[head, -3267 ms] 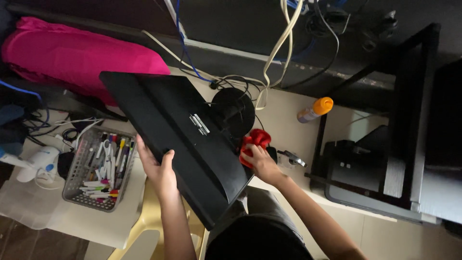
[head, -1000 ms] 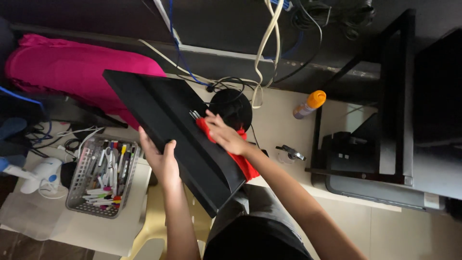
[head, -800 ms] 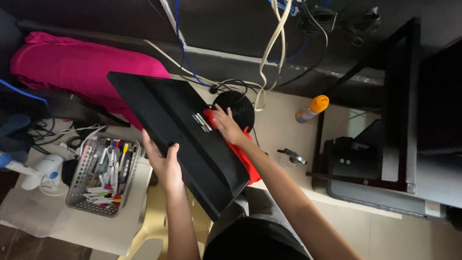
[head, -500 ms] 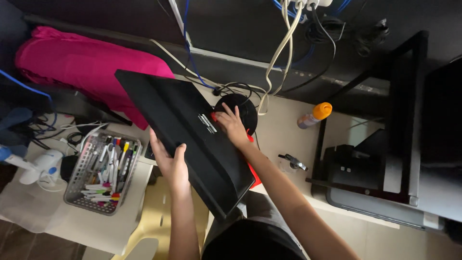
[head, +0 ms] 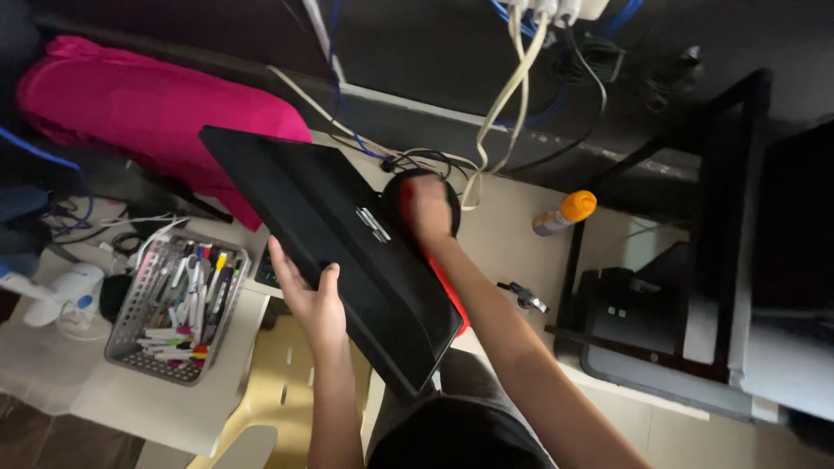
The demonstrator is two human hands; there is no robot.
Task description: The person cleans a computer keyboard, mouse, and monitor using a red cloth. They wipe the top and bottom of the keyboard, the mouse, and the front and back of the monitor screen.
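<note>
Since the earlier frame, right hand [head: 427, 208] has slid up the back of the flat black monitor panel [head: 334, 252] toward its round black stand base [head: 421, 195], dragging the red cloth [head: 447, 291], which now shows mostly below the panel's right edge. Left hand [head: 311, 295] cups the panel's lower long edge, grip closed around it, fingers curled over the rim. Right grip presses flat on the cloth; how tightly, cannot tell. Panel is tilted over the worktop's near edge, beside the grey mesh pen basket [head: 174, 304]. Judged: stiff, moderately heavy, smooth plastic, fragile screen face; hold by edges only.
</note>
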